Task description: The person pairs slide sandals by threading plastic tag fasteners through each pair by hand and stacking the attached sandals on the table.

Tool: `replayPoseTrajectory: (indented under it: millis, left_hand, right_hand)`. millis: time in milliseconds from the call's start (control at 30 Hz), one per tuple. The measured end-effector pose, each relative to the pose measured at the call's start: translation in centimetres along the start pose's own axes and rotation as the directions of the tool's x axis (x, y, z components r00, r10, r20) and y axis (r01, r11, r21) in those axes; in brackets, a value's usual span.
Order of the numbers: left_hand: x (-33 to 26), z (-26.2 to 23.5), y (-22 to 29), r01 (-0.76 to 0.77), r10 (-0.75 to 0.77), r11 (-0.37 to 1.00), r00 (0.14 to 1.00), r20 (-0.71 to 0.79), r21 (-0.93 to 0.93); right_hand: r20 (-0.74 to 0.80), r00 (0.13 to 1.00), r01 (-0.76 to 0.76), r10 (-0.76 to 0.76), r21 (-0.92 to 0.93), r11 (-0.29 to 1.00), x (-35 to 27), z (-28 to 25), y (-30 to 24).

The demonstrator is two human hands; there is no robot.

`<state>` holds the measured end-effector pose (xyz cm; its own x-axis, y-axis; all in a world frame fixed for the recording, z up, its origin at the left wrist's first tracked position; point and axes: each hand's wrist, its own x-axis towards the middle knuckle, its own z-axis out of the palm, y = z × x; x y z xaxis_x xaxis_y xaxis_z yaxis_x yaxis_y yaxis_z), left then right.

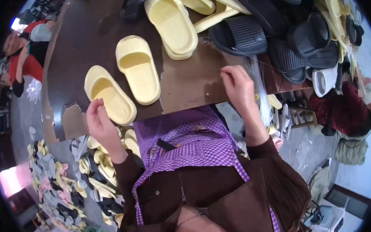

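Two pale yellow slippers lie side by side on the brown tabletop in front of me: the left slipper (112,101) and the right slipper (139,74). At the outer edge of the left one is my left hand (103,127), its fingers curled and drawn together. Whether it grips that edge or something small, I cannot make out. My right hand (240,87) hovers at the table's front edge, right of the pair, fingers pinched. What they hold, if anything, is hidden. Farther back lies another yellow slipper (174,29), sole down, next to the heap.
A heap of black slippers (246,35) and yellow ones covers the table's right side; a white slipper (323,82) sits at its edge. Loose slippers (58,183) are piled on the floor at left. People sit nearby on both sides, and a wooden stool (302,117) stands at right.
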<state>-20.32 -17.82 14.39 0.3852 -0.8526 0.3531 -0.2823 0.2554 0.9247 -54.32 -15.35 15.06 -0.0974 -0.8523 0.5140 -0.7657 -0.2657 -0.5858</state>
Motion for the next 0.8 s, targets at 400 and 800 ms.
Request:
replayPoseTrajectory:
  millis: [400, 800]
  left_hand:
    - [-4.3, 4.1, 1.9, 0.046, -0.028, 0.997, 0.963, 0.27, -0.063]
    - [-5.7, 5.8, 2.2, 0.024, -0.001, 0.999, 0.885, 0.465, -0.043]
  right_hand:
    - [-0.101, 0.93, -0.362, 0.353, -0.401, 0.841, -2.5, -4.7, 4.2]
    - [-0.006, 0.872, -0.433, 0.489, -0.474, 0.767, -1.5, -3.8, 4.6]
